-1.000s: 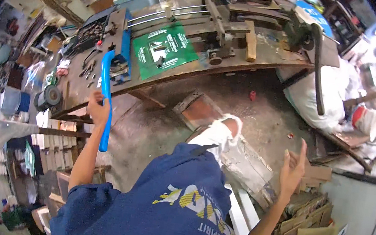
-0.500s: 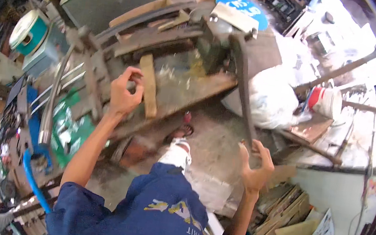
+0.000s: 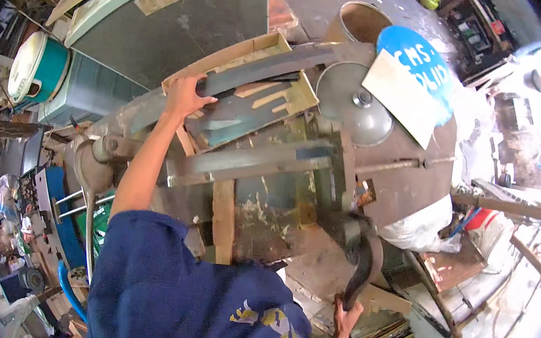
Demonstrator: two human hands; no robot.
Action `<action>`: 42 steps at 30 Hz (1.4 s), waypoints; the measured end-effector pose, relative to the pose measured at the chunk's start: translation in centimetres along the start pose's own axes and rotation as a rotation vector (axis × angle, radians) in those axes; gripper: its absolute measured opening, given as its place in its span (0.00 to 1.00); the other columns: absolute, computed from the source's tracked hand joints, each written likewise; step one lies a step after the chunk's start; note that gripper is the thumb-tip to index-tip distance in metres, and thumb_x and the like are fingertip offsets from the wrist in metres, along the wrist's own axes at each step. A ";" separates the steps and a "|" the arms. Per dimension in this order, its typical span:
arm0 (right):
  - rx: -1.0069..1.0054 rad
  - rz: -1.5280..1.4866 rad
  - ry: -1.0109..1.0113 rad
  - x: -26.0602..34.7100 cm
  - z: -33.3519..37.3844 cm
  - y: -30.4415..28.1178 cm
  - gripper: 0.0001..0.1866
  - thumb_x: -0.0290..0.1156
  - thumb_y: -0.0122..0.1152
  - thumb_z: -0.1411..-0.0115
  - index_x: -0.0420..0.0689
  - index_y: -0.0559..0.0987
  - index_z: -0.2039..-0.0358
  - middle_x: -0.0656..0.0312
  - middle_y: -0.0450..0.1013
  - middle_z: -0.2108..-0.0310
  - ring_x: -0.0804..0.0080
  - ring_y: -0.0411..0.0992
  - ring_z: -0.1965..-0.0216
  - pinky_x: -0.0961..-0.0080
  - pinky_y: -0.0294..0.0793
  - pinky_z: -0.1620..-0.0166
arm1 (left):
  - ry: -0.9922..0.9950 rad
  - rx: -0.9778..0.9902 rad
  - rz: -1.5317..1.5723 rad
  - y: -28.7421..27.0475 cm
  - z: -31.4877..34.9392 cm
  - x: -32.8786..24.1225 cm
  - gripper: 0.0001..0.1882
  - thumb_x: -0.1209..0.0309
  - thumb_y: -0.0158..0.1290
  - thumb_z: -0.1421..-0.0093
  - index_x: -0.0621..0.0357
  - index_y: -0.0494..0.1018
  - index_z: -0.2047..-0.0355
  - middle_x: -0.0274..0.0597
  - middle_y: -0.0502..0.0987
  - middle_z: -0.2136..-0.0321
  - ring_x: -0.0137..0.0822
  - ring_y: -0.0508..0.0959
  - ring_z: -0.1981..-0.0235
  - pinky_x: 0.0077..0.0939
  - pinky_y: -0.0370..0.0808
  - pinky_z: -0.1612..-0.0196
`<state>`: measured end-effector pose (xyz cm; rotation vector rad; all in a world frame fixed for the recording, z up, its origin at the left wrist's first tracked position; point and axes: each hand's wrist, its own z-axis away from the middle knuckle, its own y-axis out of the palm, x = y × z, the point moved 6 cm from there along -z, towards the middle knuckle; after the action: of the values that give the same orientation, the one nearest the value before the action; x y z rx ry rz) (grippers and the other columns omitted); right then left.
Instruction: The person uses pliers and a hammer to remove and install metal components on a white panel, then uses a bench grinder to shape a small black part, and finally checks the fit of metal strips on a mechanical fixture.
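Note:
My left hand (image 3: 185, 94) reaches over the bench, its fingers wrapped round the near end of a long dark grey strip (image 3: 263, 67). The strip lies across a shallow wooden tray (image 3: 238, 54) holding thin wood offcuts. Low on the right, my right hand (image 3: 347, 315) is closed round the lower end of a dark, curved handle (image 3: 363, 265). That handle joins a heavy, worn bench machine (image 3: 336, 170) with long metal bars (image 3: 250, 165), somewhat blurred. Beneath the bars, a flat piece of wood (image 3: 223, 220) lies on the worktop among shavings.
A round grey metal cover (image 3: 353, 101), a pale board (image 3: 397, 97) and a blue disc (image 3: 418, 69) lie beyond the machine. White bags (image 3: 418, 228) sit at right. A grey cabinet (image 3: 188, 17) stands behind, with a teal-and-white container (image 3: 41, 70) at left.
My left hand has gone from the air above the bench to the grey strip. My right hand has closed round the handle, which now sits lower. The view has shifted.

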<state>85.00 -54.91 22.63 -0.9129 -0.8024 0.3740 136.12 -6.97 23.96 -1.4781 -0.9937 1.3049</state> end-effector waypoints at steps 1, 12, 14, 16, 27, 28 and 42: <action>-0.011 0.064 -0.013 -0.2 0.1 -0.2 0.18 0.40 0.69 0.49 0.37 0.80 0.66 0.48 0.78 0.69 0.48 0.72 0.64 0.59 0.66 0.53 | 0.010 -0.122 0.050 -0.1 0.0 1.6 0.33 0.55 0.73 0.63 0.57 0.80 0.57 0.49 0.83 0.67 0.45 0.82 0.62 0.38 0.74 0.50; 0.030 -0.320 0.229 -2.3 0.4 0.8 0.11 0.21 0.66 0.44 0.33 0.75 0.62 0.58 0.76 0.70 0.70 0.73 0.69 0.73 0.76 0.59 | 0.263 -0.335 0.093 -0.2 -2.2 2.1 0.25 0.59 0.70 0.59 0.57 0.79 0.60 0.44 0.81 0.64 0.46 0.80 0.63 0.36 0.75 0.59; -0.037 -0.451 0.296 -4.1 1.0 1.6 0.10 0.21 0.66 0.44 0.33 0.75 0.63 0.58 0.75 0.70 0.70 0.73 0.69 0.72 0.76 0.59 | 0.325 -0.371 0.184 -1.5 -1.3 -1.6 0.22 0.61 0.69 0.56 0.58 0.78 0.63 0.45 0.80 0.66 0.46 0.79 0.64 0.35 0.75 0.60; -0.032 -0.486 0.329 -5.5 0.9 2.0 0.09 0.22 0.66 0.43 0.33 0.76 0.64 0.58 0.75 0.70 0.70 0.73 0.69 0.71 0.76 0.60 | 0.122 -0.005 0.446 1.9 0.0 -2.8 0.16 0.65 0.67 0.54 0.60 0.75 0.70 0.45 0.79 0.69 0.45 0.79 0.65 0.35 0.75 0.62; 0.048 -0.380 0.268 -4.5 0.6 1.9 0.05 0.24 0.64 0.40 0.34 0.78 0.69 0.61 0.75 0.73 0.74 0.73 0.72 0.73 0.73 0.65 | -0.005 0.192 0.391 7.1 4.7 -3.9 0.16 0.69 0.68 0.57 0.61 0.73 0.73 0.43 0.76 0.71 0.47 0.77 0.63 0.39 0.73 0.62; 0.013 -0.436 0.249 -4.3 0.7 2.0 0.06 0.24 0.64 0.40 0.34 0.78 0.69 0.61 0.75 0.74 0.74 0.72 0.73 0.73 0.73 0.65 | -0.087 0.197 0.448 6.7 4.6 -3.8 0.16 0.70 0.68 0.57 0.60 0.72 0.74 0.42 0.75 0.73 0.47 0.77 0.63 0.39 0.73 0.63; -0.016 -0.286 0.181 -4.3 0.4 2.0 0.10 0.29 0.62 0.38 0.34 0.78 0.72 0.62 0.73 0.76 0.75 0.70 0.75 0.76 0.70 0.70 | -0.148 -0.067 0.369 5.8 2.5 1.4 0.09 0.68 0.63 0.46 0.60 0.79 0.69 0.44 0.80 0.78 0.38 0.81 0.77 0.32 0.75 0.71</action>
<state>81.93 -56.18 19.21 -0.8199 -0.7564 0.0347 133.82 -6.90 17.87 -1.6909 -0.8910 1.6771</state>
